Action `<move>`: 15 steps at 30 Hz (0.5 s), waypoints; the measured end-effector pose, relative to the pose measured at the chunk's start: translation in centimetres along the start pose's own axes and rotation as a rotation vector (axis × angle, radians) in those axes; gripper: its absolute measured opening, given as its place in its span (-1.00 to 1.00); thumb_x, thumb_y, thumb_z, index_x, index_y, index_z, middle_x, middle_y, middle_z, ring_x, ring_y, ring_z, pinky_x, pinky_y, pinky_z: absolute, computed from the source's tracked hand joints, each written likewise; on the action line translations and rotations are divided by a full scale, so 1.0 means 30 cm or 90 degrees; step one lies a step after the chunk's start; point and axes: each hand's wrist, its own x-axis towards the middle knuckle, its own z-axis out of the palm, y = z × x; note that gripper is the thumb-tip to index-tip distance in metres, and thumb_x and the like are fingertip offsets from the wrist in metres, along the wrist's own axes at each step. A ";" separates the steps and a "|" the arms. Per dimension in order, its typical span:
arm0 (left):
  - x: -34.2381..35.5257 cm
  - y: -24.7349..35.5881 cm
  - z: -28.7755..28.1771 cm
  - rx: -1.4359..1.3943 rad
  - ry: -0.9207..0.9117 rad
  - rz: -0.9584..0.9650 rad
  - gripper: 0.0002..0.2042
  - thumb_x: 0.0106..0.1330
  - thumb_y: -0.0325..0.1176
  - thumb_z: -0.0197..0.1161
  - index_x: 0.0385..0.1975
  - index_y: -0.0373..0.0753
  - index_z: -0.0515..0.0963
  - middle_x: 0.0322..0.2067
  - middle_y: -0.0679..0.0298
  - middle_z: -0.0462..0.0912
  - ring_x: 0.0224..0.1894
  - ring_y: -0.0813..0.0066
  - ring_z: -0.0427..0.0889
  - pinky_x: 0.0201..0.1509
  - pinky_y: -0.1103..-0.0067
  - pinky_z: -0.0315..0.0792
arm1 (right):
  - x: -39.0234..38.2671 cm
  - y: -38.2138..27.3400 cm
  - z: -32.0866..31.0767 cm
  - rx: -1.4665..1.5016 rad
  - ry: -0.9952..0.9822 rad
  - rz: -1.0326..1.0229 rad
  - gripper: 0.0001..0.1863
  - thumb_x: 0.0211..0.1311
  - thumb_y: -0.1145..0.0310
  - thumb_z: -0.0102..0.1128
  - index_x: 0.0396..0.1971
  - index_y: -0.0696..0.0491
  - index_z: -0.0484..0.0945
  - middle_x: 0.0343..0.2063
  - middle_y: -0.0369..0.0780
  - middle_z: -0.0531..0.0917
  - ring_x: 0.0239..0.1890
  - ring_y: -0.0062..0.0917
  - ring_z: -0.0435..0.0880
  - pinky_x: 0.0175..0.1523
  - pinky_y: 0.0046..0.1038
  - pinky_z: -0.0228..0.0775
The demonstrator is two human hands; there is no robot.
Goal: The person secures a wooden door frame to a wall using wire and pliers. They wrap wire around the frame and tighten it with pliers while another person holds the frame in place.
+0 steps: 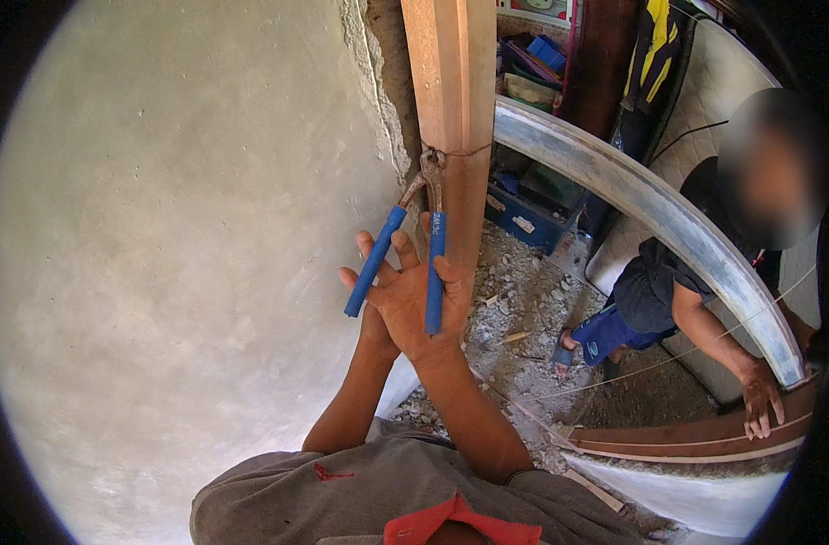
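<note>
A pair of metal pincers (431,173) with two blue handles bites into a seam of the upright wooden post (451,82). My right hand (428,304) wraps the right blue handle (435,272), thumb over it. My left hand (371,272) lies partly behind the right one. Its fingers are loosely spread against the left blue handle (375,262). Both forearms rise from the lower edge and meet at the tool.
A rough grey plastered wall (178,254) fills the left. Rubble (523,309) covers the floor by the post. At the right another person crouches with a hand (759,404) on a brown wooden beam (696,440), under a long metal bar (651,204). A blue crate (528,222) stands behind.
</note>
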 end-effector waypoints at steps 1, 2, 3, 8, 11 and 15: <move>-0.011 0.001 -0.011 0.002 0.002 -0.008 -0.35 0.61 0.17 -0.11 0.43 -0.26 0.24 0.32 0.13 0.44 0.31 0.25 0.48 0.35 0.35 0.41 | -0.001 0.010 0.007 0.015 0.015 -0.011 -0.43 0.35 0.19 0.16 0.36 -0.33 0.36 0.14 -0.12 0.61 0.49 0.04 0.25 0.43 0.50 0.04; -0.030 0.002 -0.022 0.004 0.003 -0.016 -0.35 0.62 0.17 -0.12 0.43 -0.26 0.23 0.33 0.12 0.44 0.32 0.25 0.47 0.36 0.35 0.41 | -0.001 0.018 0.013 0.000 0.052 -0.026 -0.43 0.35 0.22 0.15 0.36 -0.31 0.35 0.11 -0.12 0.62 0.48 0.04 0.27 0.41 0.49 0.08; -0.048 0.005 -0.034 0.003 0.002 -0.026 -0.34 0.62 0.17 -0.13 0.44 -0.27 0.22 0.34 0.12 0.43 0.33 0.24 0.47 0.37 0.35 0.40 | -0.001 0.025 0.020 -0.007 0.077 -0.037 -0.43 0.36 0.24 0.14 0.36 -0.29 0.35 0.08 -0.12 0.63 0.47 0.03 0.29 0.40 0.48 0.12; -0.138 0.020 -0.101 -0.081 -0.011 -0.141 -0.33 0.64 0.15 -0.17 0.51 -0.26 0.14 0.41 0.12 0.36 0.42 0.19 0.40 0.47 0.34 0.35 | 0.005 0.037 0.038 -0.109 0.120 -0.057 -0.38 0.33 0.28 0.13 0.40 -0.25 0.27 0.02 -0.08 0.62 0.45 0.03 0.32 0.36 0.43 0.25; -0.168 0.012 -0.133 -0.100 -0.053 -0.137 -0.32 0.63 0.19 -0.18 0.42 -0.33 0.27 0.33 0.08 0.47 0.33 0.23 0.51 0.38 0.24 0.37 | 0.010 0.041 0.028 -0.102 0.091 -0.040 -0.35 0.30 0.27 0.14 0.40 -0.25 0.25 0.06 -0.06 0.61 0.46 0.04 0.30 0.36 0.46 0.21; -0.190 -0.015 -0.165 -0.052 -0.068 -0.186 -0.36 0.63 0.19 -0.17 0.31 -0.32 0.40 0.19 0.11 0.61 0.20 0.25 0.60 0.26 0.25 0.44 | 0.019 0.046 0.000 -0.071 0.051 -0.030 -0.38 0.27 0.25 0.15 0.35 -0.23 0.30 0.15 -0.04 0.60 0.49 0.06 0.24 0.37 0.53 0.09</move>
